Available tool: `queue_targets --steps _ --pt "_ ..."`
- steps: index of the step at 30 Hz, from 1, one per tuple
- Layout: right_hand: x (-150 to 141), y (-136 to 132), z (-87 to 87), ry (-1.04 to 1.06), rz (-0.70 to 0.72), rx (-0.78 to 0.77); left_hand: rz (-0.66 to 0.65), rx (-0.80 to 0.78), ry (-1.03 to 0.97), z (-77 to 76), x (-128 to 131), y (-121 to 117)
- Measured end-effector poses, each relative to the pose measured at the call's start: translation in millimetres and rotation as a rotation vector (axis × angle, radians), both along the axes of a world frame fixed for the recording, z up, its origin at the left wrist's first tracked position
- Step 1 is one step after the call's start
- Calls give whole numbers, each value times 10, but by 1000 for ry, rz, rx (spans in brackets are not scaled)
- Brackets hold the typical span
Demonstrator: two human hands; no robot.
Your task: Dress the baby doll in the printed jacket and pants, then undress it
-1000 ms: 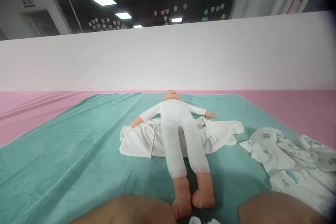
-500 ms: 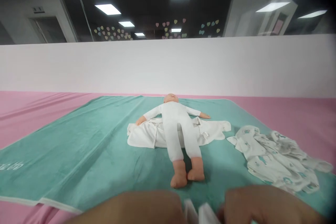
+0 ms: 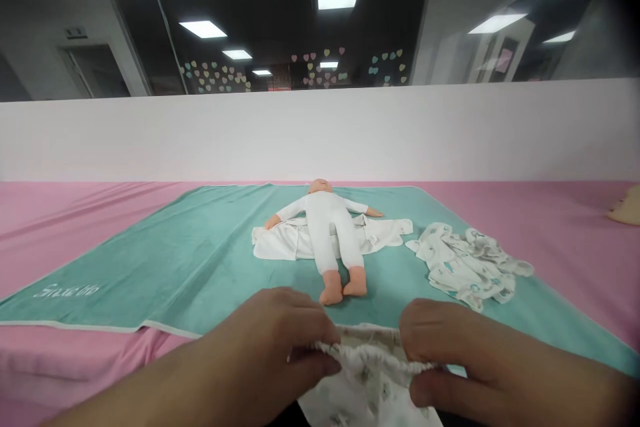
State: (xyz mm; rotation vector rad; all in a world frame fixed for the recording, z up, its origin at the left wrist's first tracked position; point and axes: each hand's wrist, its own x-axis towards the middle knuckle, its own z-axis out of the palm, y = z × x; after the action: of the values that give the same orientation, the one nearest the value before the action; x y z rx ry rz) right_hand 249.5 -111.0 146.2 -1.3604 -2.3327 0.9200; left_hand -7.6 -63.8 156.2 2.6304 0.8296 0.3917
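Observation:
In the head view, my left hand (image 3: 283, 340) and my right hand (image 3: 447, 350) pinch the gathered elastic waistband of small printed baby pants (image 3: 373, 390). The waistband is held stretched between them, and the cloth hangs below towards me. Its lower part is cut off by the frame edge. Beyond my hands a baby doll (image 3: 327, 227) in a white body suit lies on its back, feet towards me and arms spread. Under its legs and hips a white baby garment (image 3: 277, 243) is laid out flat.
A crumpled printed baby garment (image 3: 465, 270) lies right of the doll. Everything rests on a green towel (image 3: 175, 267) over a pink sheet (image 3: 525, 227). A low white wall (image 3: 300, 140) stands behind. A beige object (image 3: 626, 207) shows at the right edge.
My hands have come further up into view, bringing the pants' waistband with them. The camera view has shifted, so the doll and towel look smaller and farther off.

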Motion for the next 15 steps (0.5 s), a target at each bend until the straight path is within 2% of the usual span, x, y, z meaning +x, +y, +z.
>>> queue_targets --steps 2,4,8,9,10,12,13,15 --pt "-20 -7 54 71 -22 -34 51 -20 -122 -10 2 -30" --pt "-84 -4 62 161 -55 -60 32 15 -286 -74 55 -67" --pt "-315 19 -65 256 113 -190 -228 295 -639 -275 276 -125" --pt "-373 23 -105 277 156 -223 -269 280 -687 -342 323 -136" --pt "-421 26 -137 306 173 -254 -251 205 -760 -417 355 -149" --pt "-475 44 -168 373 154 -286 -20 -104 -861 -585 365 -184" --pt "-481 65 -170 414 101 -278 103 -266 -874 -673 348 -210" --pt "-467 150 -167 487 -77 -207 218 -422 -843 -838 293 -278"
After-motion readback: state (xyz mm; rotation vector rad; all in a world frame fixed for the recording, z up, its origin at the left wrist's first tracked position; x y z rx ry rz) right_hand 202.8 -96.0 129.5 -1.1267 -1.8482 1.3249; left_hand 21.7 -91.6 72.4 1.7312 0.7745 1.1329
